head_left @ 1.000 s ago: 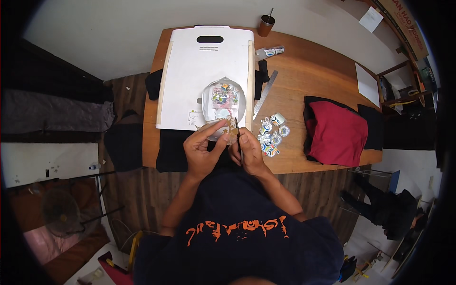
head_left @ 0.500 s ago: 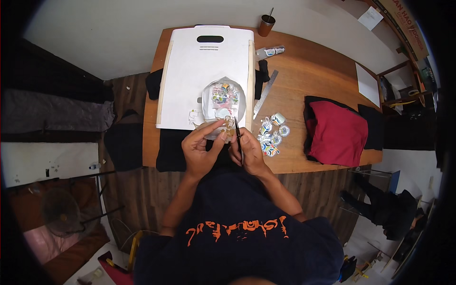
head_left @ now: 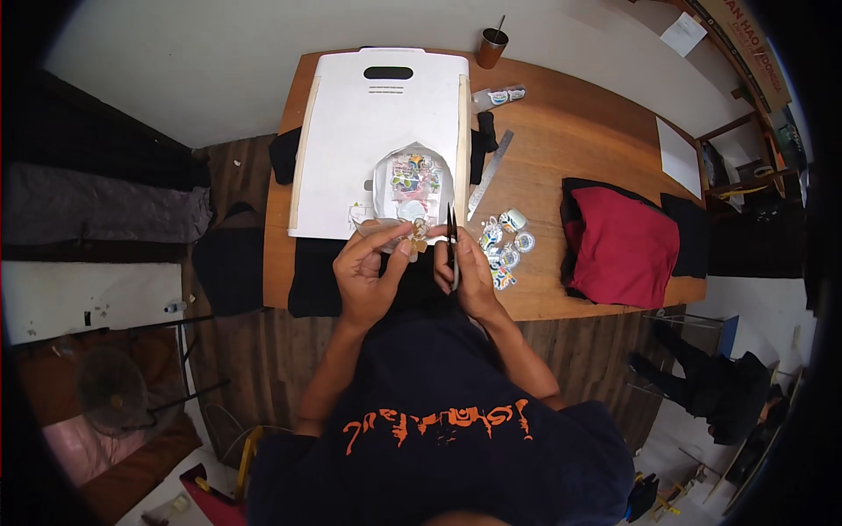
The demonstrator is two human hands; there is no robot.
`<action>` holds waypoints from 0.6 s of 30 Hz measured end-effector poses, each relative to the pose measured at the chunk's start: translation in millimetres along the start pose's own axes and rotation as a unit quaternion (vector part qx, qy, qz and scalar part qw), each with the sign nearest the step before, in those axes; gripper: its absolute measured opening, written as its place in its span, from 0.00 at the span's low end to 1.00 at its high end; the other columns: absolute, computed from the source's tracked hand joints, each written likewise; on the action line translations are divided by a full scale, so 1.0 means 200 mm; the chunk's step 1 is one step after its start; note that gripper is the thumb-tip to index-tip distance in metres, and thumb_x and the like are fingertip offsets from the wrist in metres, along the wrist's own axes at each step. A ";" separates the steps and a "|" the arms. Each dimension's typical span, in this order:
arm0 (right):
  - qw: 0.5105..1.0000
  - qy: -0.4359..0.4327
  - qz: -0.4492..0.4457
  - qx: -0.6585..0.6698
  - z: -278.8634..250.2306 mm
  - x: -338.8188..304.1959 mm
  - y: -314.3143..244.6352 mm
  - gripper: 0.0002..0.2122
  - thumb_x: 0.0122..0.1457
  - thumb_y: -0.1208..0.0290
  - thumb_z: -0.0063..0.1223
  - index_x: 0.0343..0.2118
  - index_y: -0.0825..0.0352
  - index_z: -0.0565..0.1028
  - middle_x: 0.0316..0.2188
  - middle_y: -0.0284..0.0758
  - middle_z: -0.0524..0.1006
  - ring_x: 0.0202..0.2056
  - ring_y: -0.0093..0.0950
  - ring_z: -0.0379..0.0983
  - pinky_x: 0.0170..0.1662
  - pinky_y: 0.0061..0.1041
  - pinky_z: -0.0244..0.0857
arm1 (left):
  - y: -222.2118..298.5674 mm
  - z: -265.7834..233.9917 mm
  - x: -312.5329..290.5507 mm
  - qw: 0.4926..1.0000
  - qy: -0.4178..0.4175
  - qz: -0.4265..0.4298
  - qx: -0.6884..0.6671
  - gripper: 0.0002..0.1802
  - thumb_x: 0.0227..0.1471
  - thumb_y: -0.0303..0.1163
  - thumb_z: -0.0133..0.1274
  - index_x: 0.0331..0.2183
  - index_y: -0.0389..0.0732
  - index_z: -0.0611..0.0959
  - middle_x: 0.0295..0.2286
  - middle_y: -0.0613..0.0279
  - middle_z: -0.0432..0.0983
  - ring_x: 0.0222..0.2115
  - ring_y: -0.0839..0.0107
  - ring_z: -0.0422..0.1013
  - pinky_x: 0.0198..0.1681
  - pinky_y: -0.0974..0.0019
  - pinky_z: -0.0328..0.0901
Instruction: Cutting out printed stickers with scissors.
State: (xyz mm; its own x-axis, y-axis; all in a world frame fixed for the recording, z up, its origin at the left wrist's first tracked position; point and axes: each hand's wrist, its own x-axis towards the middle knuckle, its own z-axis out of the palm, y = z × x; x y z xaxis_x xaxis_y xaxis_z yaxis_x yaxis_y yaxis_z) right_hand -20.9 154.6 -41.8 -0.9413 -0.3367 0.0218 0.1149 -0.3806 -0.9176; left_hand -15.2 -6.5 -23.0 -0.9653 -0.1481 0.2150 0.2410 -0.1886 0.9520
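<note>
Between thumb and fingers, my left hand (head_left: 367, 273) pinches a clear film with a pale gold printed design (head_left: 419, 233). My right hand (head_left: 471, 273) is closed around a pair of dark scissors (head_left: 452, 230), blades pointing away from me, just right of the film. A fingertip of that hand reaches to the film's edge. Behind my hands, a white tray-like container (head_left: 380, 191) holds colourful cut-out stickers and paper. It rests on a white board (head_left: 351, 114) with a dark handle slot.
Right of the board, several cut-out stickers (head_left: 500, 250) and a steel ruler (head_left: 491, 175) lie on the wooden table (head_left: 561, 140). A red cloth (head_left: 624, 245) is piled farther right. At the back stands a brown cup (head_left: 491, 48) with a stick in it.
The scissors have moved right, away from the film, and turned more upright. My right hand has shifted slightly right, with a finger now extended toward the film. My left hand has barely moved.
</note>
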 end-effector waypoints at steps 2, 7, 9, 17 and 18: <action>1.000 0.006 -0.022 -0.009 -0.03 0.01 0.02 0.23 0.69 0.50 0.25 0.38 0.69 0.66 0.15 0.26 0.56 0.14 0.17 0.52 0.18 0.17 0.48 | 0.00 0.00 0.00 1.000 -0.003 0.019 0.006 0.13 0.51 0.14 0.54 0.41 0.27 0.80 0.37 0.54 0.76 0.39 0.72 0.73 0.43 0.73 0.68; 0.998 0.057 -0.036 0.019 -0.05 0.06 -0.05 0.17 0.67 0.56 0.40 0.25 0.61 0.58 0.13 0.25 0.54 0.09 0.17 0.48 0.15 0.19 0.45 | 0.01 -0.02 0.02 0.997 -0.079 -0.021 0.013 0.09 0.51 0.13 0.52 0.37 0.27 0.82 0.34 0.55 0.76 0.35 0.74 0.73 0.40 0.74 0.68; 0.995 0.090 -0.027 0.015 -0.06 0.08 -0.08 0.12 0.63 0.68 0.51 0.26 0.61 0.60 0.16 0.24 0.61 0.14 0.14 0.55 0.17 0.15 0.48 | 0.01 -0.03 0.02 0.995 -0.096 -0.028 0.027 0.09 0.51 0.13 0.52 0.37 0.28 0.82 0.33 0.56 0.76 0.34 0.74 0.73 0.39 0.75 0.67; 0.981 0.002 0.003 -0.193 -0.09 0.15 -0.17 0.07 0.58 0.72 0.57 0.35 0.69 0.75 0.18 0.20 0.62 0.22 0.12 0.56 0.26 0.14 0.52 | 0.03 -0.06 0.06 0.979 -0.161 -0.035 0.117 0.09 0.52 0.14 0.50 0.36 0.30 0.83 0.31 0.58 0.77 0.32 0.76 0.73 0.38 0.76 0.66; 0.986 0.021 0.005 -0.168 -0.08 0.14 -0.15 0.05 0.57 0.73 0.58 0.32 0.69 0.75 0.18 0.20 0.64 0.22 0.10 0.57 0.26 0.13 0.51 | 0.03 -0.07 0.07 0.976 -0.166 -0.035 0.139 0.09 0.52 0.14 0.51 0.36 0.30 0.82 0.31 0.59 0.77 0.32 0.76 0.73 0.38 0.76 0.66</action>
State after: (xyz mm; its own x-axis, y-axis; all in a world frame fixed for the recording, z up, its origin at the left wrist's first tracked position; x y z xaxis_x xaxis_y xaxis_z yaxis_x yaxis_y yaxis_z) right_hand -56.0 169.6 -20.4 -0.9541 -0.2996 0.0018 0.0196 -0.0685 -0.9975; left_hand -26.2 -22.9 -17.5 -0.9689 0.1871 0.1616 0.1808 0.0902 0.9794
